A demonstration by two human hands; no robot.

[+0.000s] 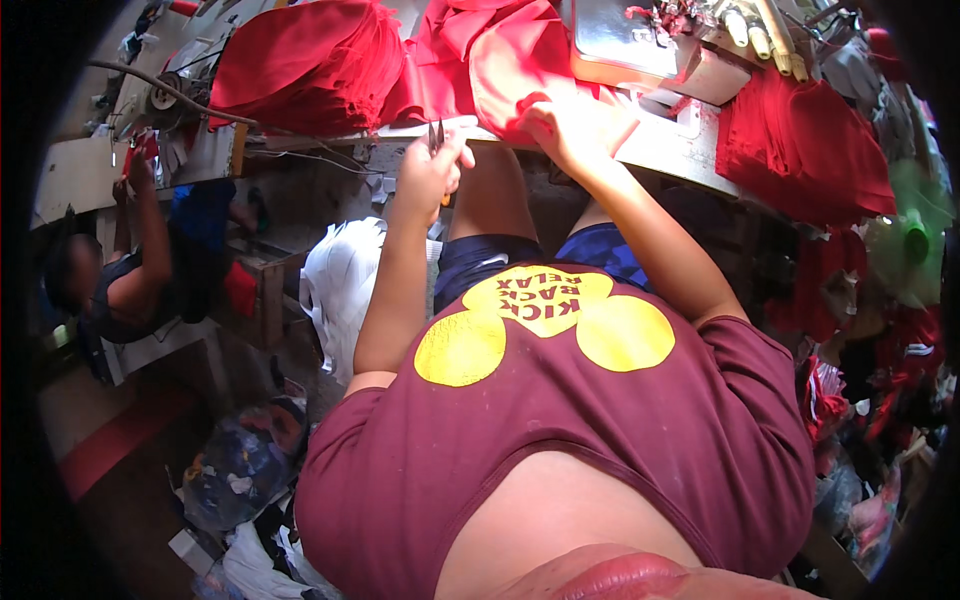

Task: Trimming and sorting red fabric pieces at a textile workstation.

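My left hand point(431, 176) grips a pair of small scissors point(437, 136), dark blades pointing away from me over the table edge. A bit of orange handle point(445, 200) shows below the fingers. At the table's front, my right hand point(559, 131) has its fingers curled on a piece of red fabric point(517, 71); bright light washes out part of this hand. The cloth spreads over the tabletop and reaches its front edge. To its left lies a thick stack of cut red fabric pieces point(307, 67) with frayed edges.
A sewing machine with a shiny metal plate point(622, 34) stands behind my right hand. Another red fabric stack point(802, 150) hangs over the table edge at right. White strips point(341, 289) hang by my left arm. A person point(135, 277) sits working at far left.
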